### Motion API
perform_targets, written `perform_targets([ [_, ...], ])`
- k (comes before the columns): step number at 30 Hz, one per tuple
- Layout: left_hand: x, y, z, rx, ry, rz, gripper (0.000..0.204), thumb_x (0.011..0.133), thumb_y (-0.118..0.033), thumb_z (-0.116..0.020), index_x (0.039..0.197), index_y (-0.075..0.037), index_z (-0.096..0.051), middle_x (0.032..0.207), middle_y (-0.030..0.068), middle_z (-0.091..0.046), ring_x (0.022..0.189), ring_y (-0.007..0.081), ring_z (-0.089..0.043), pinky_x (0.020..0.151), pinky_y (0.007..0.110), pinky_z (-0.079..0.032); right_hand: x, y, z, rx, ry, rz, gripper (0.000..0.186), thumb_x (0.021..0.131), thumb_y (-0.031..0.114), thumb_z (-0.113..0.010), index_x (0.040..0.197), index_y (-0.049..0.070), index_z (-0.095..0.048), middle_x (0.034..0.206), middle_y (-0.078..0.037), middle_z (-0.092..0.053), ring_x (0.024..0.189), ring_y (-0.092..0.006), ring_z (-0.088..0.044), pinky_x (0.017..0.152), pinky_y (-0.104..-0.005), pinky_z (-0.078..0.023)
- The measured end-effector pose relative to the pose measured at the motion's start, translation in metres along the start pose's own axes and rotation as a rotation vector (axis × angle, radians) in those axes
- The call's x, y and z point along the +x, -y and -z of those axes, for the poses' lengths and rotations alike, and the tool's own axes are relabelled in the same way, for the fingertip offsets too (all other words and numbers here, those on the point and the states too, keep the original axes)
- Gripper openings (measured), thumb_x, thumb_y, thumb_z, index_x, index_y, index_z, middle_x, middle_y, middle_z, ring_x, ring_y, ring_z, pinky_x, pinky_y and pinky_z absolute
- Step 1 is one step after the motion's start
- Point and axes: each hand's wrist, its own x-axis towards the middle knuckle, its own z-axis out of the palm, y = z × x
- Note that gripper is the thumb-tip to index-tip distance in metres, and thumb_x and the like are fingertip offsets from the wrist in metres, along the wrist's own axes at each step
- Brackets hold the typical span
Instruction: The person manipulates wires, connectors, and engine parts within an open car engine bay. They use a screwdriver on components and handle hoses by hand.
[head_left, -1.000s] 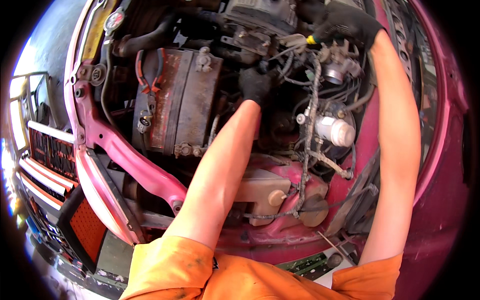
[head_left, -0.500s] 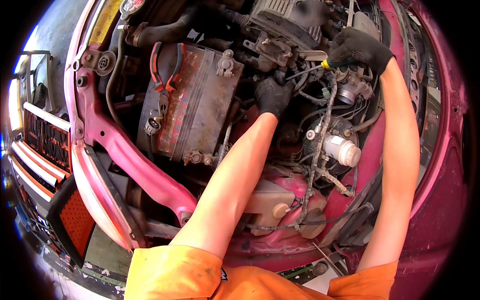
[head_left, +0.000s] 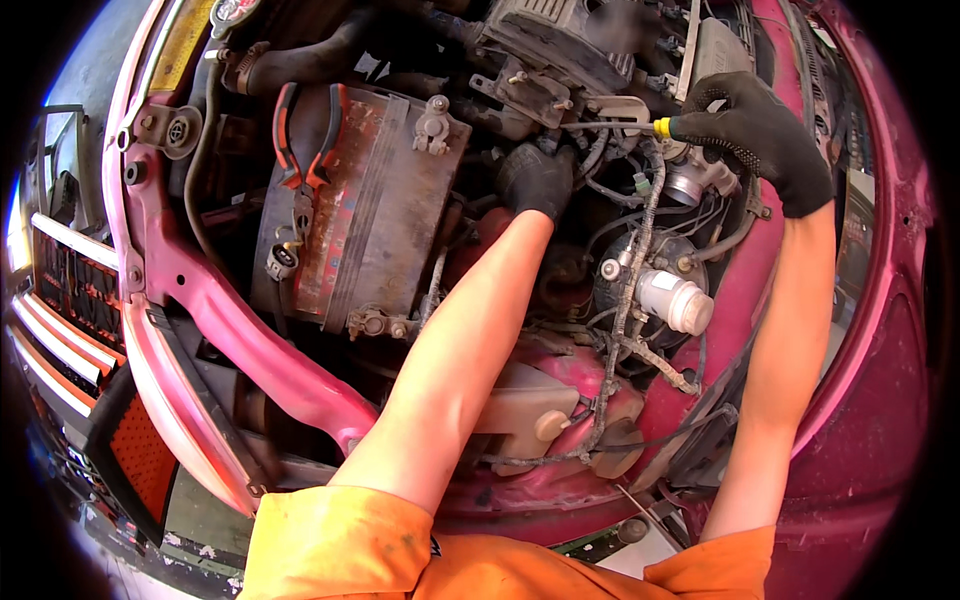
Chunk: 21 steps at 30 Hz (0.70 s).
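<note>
From where I stand, the biggest thing is the pink car (head_left: 860, 450), its engine bay exposed, and a person in an orange shirt (head_left: 335, 540) leans over it with both arms stretched in. I'll place everything by the battery (head_left: 390, 200), a grimy block on the left side of the bay, taking sides as the person sees them. A ribbed, dusty engine box (head_left: 565, 45) sits beyond the battery and to its right. A pale plastic tank (head_left: 525, 405) lies nearer the person, right of the battery's near end. Both hands wear dark gloves. The left hand (head_left: 537, 180) is just right of the battery, down among the engine parts; its fingers are mostly hidden, so I can't make out how far they are spread or whether they grip anything. The right hand (head_left: 755, 135) is well to the right of the battery, fingers curled closely round the handle of a screwdriver. Farther right than the tank, also right of the battery, stands a whitish jar (head_left: 675, 300) with a cap. On the battery's left part lie pliers (head_left: 319, 170), their orange and black handles spread in a V. The yellow-collared screwdriver (head_left: 661, 127) is to the battery's right, its slim shaft pointing toward it, the end just above the left hand.
</note>
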Motion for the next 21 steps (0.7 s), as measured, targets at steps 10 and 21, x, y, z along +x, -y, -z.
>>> perform_targets([
  [10, -0.001, -0.012, 0.007, -0.012, 0.155, 0.036, 0.043, 0.072, -0.039, -0.068, 0.084, 0.002, -0.072, 0.089, 0.0280, -0.068, 0.088, 0.0426, -0.066, 0.077, 0.049, -0.051, 0.008, 0.011, -0.013, 0.601, -0.091, -0.327, 0.029, 0.084, 0.020, -0.065, 0.103, -0.001, -0.067, 0.108, -0.015, -0.066, 0.099, -0.0265, -0.063, 0.084, -0.0355, -0.049],
  [21, 0.010, -0.007, 0.000, 0.240, 0.172, -0.144, 0.061, 0.073, -0.060, -0.064, 0.111, -0.013, -0.067, 0.096, 0.0161, -0.070, 0.087, 0.0381, -0.068, 0.077, 0.049, -0.052, 0.030, 0.008, -0.055, 0.602, -1.153, -0.445, 0.015, 0.075, 0.012, -0.069, 0.084, -0.001, -0.069, 0.067, -0.008, -0.062, 0.069, -0.0175, -0.066, 0.061, -0.0326, -0.050],
])
